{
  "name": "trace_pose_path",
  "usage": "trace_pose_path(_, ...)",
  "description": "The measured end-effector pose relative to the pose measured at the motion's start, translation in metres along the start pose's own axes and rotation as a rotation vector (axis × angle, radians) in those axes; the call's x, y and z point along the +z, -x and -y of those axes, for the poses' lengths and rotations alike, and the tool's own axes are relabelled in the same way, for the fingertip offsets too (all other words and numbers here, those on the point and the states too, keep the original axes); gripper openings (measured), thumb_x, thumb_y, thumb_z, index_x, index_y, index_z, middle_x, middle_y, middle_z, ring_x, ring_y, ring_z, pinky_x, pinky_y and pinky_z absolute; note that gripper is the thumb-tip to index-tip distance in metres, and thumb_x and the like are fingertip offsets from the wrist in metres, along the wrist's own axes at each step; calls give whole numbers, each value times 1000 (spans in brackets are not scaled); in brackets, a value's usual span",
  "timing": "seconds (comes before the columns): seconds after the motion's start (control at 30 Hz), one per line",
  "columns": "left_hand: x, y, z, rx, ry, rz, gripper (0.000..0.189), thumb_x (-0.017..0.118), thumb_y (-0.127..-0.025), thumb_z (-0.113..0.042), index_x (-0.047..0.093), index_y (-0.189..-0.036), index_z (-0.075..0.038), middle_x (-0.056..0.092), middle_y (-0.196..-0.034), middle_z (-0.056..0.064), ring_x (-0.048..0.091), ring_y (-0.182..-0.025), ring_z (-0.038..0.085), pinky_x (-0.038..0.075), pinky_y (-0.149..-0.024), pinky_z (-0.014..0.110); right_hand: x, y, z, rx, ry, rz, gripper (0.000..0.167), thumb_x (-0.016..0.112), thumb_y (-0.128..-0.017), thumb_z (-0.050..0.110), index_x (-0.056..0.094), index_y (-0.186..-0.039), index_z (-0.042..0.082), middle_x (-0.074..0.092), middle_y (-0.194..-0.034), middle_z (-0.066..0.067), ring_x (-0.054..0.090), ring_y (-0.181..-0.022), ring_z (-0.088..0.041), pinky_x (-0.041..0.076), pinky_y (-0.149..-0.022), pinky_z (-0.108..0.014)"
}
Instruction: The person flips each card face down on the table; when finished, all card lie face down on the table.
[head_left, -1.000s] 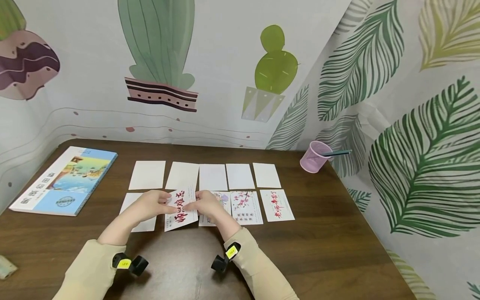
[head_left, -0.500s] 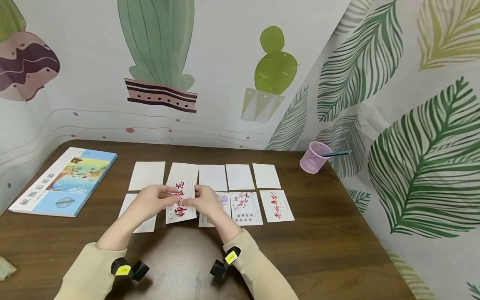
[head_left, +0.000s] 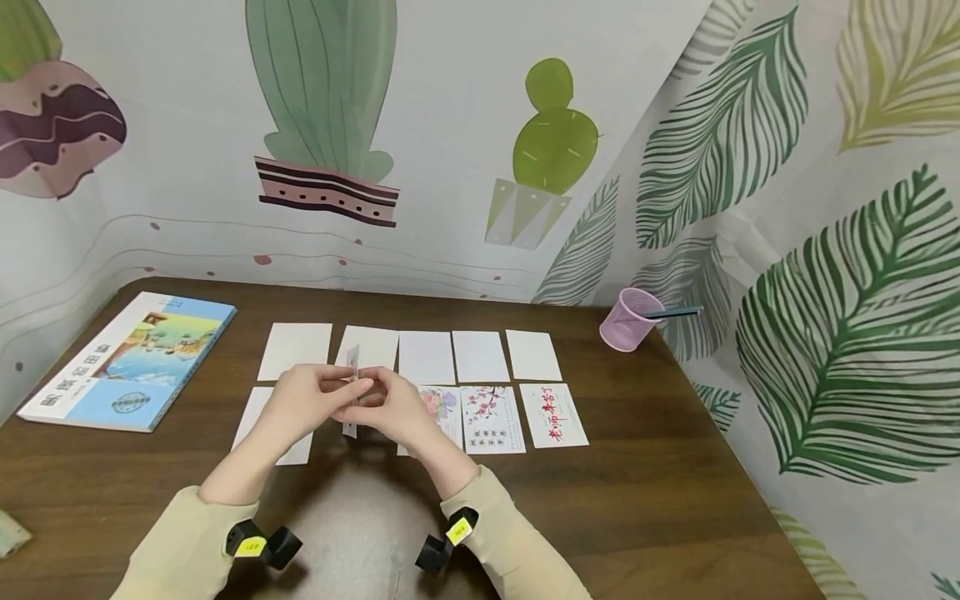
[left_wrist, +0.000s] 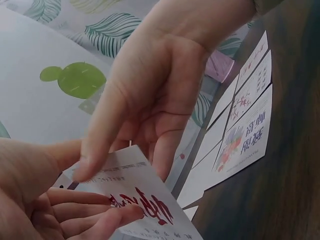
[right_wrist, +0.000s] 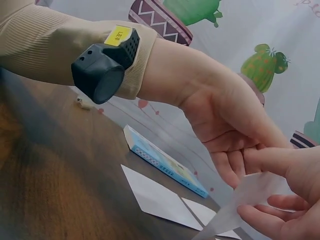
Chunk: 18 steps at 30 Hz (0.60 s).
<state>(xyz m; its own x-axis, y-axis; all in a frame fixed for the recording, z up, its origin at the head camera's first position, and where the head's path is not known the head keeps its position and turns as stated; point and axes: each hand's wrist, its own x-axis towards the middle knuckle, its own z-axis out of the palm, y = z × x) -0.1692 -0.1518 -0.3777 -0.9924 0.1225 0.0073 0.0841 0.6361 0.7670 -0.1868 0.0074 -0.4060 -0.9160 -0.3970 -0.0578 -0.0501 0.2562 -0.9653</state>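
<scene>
Left fingers (head_left: 334,372), right fingers (head_left: 378,377): narrow pinch on one card (left_wrist: 155,202).

Head view: I get even, moderately bright light, apparently from above. Pale glare on counter (head_left: 341,525) near bottom centre; soft dark shadows beneath fingers (head_left: 335,372) and wrist cameras (head_left: 283,547). Wide-angle stretch in wall pattern (head_left: 847,325) toward right edge. Card (head_left: 352,365) edge-on, print too small for me to read. Left wrist view: hazier, dimmer; counter near black at right, skin detail soft. Right wrist view: I note greyer tone, wood grain smeared, card washed pale.
</scene>
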Motion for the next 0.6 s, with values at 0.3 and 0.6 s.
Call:
trace_pose_path(0.3, -10, 2, 2, -43, 81, 18, 56, 68, -92, -32, 59, -123, 14, 69, -109, 29, 74, -82, 27, 60, -75, 42, -8, -1, -1, 4, -25, 101, 57, 78, -83, 15, 56, -135, 8, 69, -117, -6, 66, -93, -4, 55, -76, -21)
trace_pose_path(0.6, -17, 0, 7, -68, 57, 18, 47, 64, -93, -20, 59, -119, 18, 69, -105, 31, 74, -73, 26, 59, -75, 46, -13, -7, -6, 7, -6, 69, 47, 77, -83, 15, 62, -127, 7, 67, -115, -5, 65, -93, -7, 54, -78, -21)
